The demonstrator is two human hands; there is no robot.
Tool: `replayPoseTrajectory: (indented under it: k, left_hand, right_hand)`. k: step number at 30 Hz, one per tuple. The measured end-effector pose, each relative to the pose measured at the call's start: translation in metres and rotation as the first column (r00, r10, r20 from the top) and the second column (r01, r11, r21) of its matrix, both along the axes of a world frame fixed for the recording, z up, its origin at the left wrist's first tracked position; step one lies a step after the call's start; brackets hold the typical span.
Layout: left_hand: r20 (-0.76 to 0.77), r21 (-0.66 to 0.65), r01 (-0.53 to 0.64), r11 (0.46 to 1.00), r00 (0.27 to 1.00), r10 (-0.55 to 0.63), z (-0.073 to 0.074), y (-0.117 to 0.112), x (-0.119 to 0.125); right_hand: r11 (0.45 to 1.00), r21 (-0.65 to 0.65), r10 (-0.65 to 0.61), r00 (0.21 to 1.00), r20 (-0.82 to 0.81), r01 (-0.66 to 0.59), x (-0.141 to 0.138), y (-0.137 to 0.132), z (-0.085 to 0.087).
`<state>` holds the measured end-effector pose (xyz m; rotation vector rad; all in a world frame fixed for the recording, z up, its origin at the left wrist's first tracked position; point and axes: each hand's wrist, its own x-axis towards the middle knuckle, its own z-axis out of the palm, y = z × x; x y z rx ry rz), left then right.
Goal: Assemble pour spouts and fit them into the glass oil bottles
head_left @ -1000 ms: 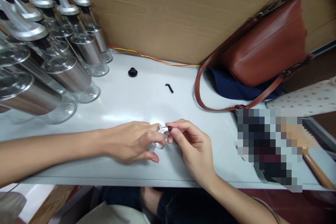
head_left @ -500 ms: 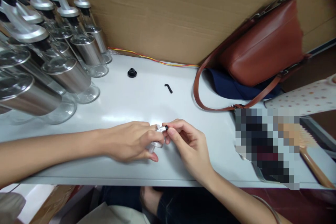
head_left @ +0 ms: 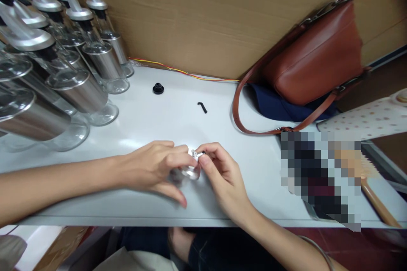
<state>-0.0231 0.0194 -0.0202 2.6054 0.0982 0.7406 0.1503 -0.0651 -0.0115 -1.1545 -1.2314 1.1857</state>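
A small silver pourer spout (head_left: 191,171) with a round base is between my two hands near the table's front edge. My right hand (head_left: 224,180) pinches its narrow end between thumb and forefinger. Beside it, my left hand (head_left: 155,167) is open, its thumb spread well away and its forefinger lying against or over the top of the spout. The left fingers partly cover the piece, and its lower part is blurred. Farther back on the table lie a black round stopper (head_left: 158,88) and a short black bent lever (head_left: 202,107).
Several glass bottles with steel sleeves and silver pourers (head_left: 95,59) crowd the left. A brown leather bag (head_left: 313,55) rests on dark blue cloth (head_left: 269,103) at the right. A wooden-handled brush (head_left: 380,203) and spotted cylinder (head_left: 365,114) lie beyond. Cardboard (head_left: 190,17) stands behind.
My left thumb has swung down and away from the spout, loosening the left hand's hold. The spout has turned slightly, while my right hand keeps its pinch. The view has shifted slightly.
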Motion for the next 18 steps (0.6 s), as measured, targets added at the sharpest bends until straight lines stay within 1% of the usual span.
replayPoseTrajectory:
  k: [2, 3, 4, 5, 6, 7, 8, 10, 12, 13, 15, 17, 18]
  left_hand:
    - [0.104, -0.068, -0.047, 0.997, 0.993, 0.054, 0.002, 0.011, -0.002]
    - [0.183, -0.093, -0.094, 0.991, 0.977, 0.109, 0.003, 0.019, -0.003]
    - [0.251, -0.1, -0.186, 0.978, 0.946, 0.205, 0.005, 0.028, -0.004]
    - [0.278, -0.109, -0.33, 0.938, 0.896, 0.347, 0.007, 0.038, -0.004]
    - [0.265, -0.118, -0.459, 0.88, 0.84, 0.474, 0.008, 0.049, -0.004]
    - [0.221, -0.119, -0.554, 0.824, 0.795, 0.566, 0.01, 0.06, -0.004]
    - [0.173, -0.115, -0.617, 0.779, 0.759, 0.627, 0.01, 0.07, -0.004]
    - [0.08, -0.095, -0.689, 0.719, 0.714, 0.695, 0.008, 0.087, -0.003]
    - [-0.015, -0.118, -0.71, 0.694, 0.7, 0.714, 0.002, 0.099, -0.004]
    - [-0.064, -0.162, -0.716, 0.679, 0.695, 0.717, -0.002, 0.104, -0.005]
    - [-0.155, -0.265, -0.723, 0.638, 0.685, 0.712, -0.009, 0.11, -0.007]
    - [-0.206, -0.306, -0.731, 0.61, 0.676, 0.707, -0.011, 0.11, -0.009]
    - [-0.211, -0.308, -0.734, 0.605, 0.673, 0.709, -0.011, 0.107, -0.009]
  right_hand:
    - [0.999, -0.02, -0.037, 0.997, -0.062, 0.036, 0.0, 0.0, -0.002]
    - [0.998, -0.035, -0.055, 0.994, -0.095, 0.052, 0.001, 0.0, -0.003]
    - [0.997, -0.049, -0.065, 0.99, -0.126, 0.06, 0.001, 0.0, -0.005]
    - [0.997, -0.057, -0.065, 0.987, -0.149, 0.057, 0.001, 0.0, -0.006]
    - [0.997, -0.062, -0.059, 0.985, -0.163, 0.05, 0.002, 0.0, -0.008]
    - [0.997, -0.065, -0.052, 0.984, -0.169, 0.041, 0.002, 0.0, -0.009]
    - [0.997, -0.064, -0.045, 0.984, -0.172, 0.034, 0.002, 0.0, -0.01]
    - [0.997, -0.069, -0.041, 0.983, -0.179, 0.029, 0.002, 0.0, -0.011]
    - [0.997, -0.073, -0.044, 0.981, -0.191, 0.031, 0.001, 0.0, -0.011]
    - [0.997, -0.074, -0.046, 0.979, -0.199, 0.032, 0.001, 0.001, -0.01]
    - [0.996, -0.078, -0.06, 0.975, -0.214, 0.044, 0.0, 0.001, -0.01]
    - [0.995, -0.08, -0.071, 0.972, -0.223, 0.054, -0.001, 0.001, -0.01]
    - [0.995, -0.078, -0.074, 0.972, -0.225, 0.058, -0.001, 0.001, -0.009]
